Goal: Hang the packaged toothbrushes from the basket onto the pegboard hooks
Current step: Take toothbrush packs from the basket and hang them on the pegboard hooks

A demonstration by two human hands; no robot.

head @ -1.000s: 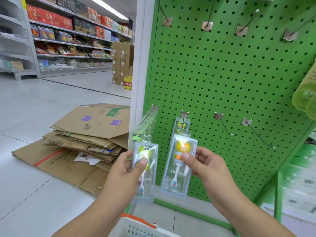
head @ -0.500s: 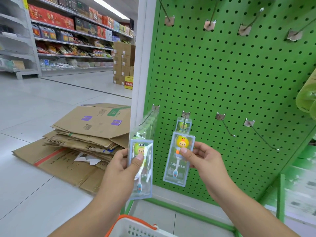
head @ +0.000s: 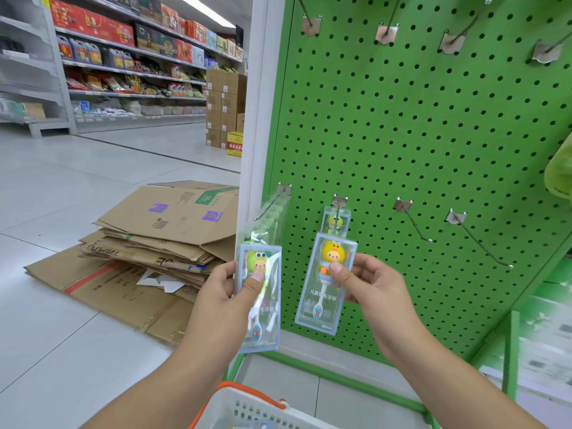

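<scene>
Your left hand point(head: 227, 292) grips a clear packaged toothbrush with a green frog-like figure point(head: 259, 292), thumb pressed across the front of the pack and fingers curled behind it. The pack stands upright, just in front of the leftmost hook of the lower row point(head: 272, 203), where other clear packs point(head: 274, 216) already hang; whether the held pack is on that hook cannot be told. Your right hand point(head: 373, 283) pinches a second packaged toothbrush with a yellow figure point(head: 328, 281), thumb on its front face, fingers wrapped round its right edge. This pack is held upright before the green pegboard point(head: 418, 134), directly below the second hook point(head: 339, 201), which already carries a pack with a green figure point(head: 336, 221). The top of the held pack overlaps the lower edge of that hanging one. To the right, two more hooks of the lower row point(head: 414, 221) point(head: 478, 239) stand bare, and a further row of hooks point(head: 387, 32) lines the top of the board. The white basket with an orange handle point(head: 247, 407) sits at the bottom edge, below and between your forearms. Flattened cardboard boxes point(head: 148, 243) lie on the floor to the left of the board.
</scene>
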